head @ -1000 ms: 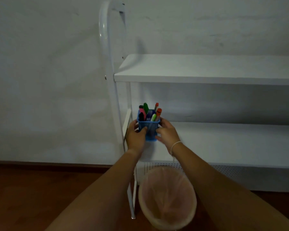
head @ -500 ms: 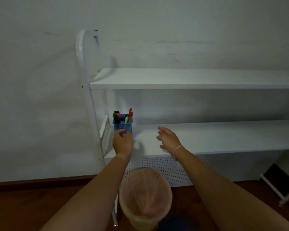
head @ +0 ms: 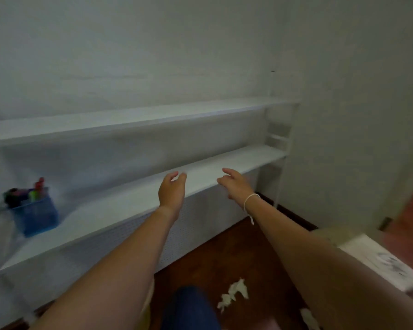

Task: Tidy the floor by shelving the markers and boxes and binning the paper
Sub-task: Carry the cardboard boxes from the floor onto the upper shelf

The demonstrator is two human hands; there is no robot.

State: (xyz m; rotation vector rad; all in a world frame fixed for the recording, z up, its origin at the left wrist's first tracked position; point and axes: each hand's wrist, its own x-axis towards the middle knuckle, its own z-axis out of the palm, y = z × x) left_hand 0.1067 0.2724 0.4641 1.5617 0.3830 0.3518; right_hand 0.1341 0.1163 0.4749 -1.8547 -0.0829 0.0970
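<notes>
A blue mesh cup of coloured markers (head: 35,210) stands on the left end of the lower white shelf (head: 119,206). My left hand (head: 173,190) hovers open over the shelf's front edge, well right of the cup. Also open and empty, my right hand (head: 236,183) with a white wrist band is held beside it. Crumpled white paper (head: 234,294) lies on the wooden floor below my arms. Another scrap of paper (head: 308,317) shows at the bottom edge. A white box (head: 379,260) sits low at the right.
An upper white shelf (head: 134,116) runs above the lower one, against a white wall. A perforated white panel (head: 200,222) closes the space under the lower shelf. My blue-clad knee (head: 191,308) is at the bottom centre. A doorway opening is at far right.
My left hand let go of the marker cup, which stays on the shelf. The view swung right, so the cup is now far left, the bin is out of sight, and both hands moved right.
</notes>
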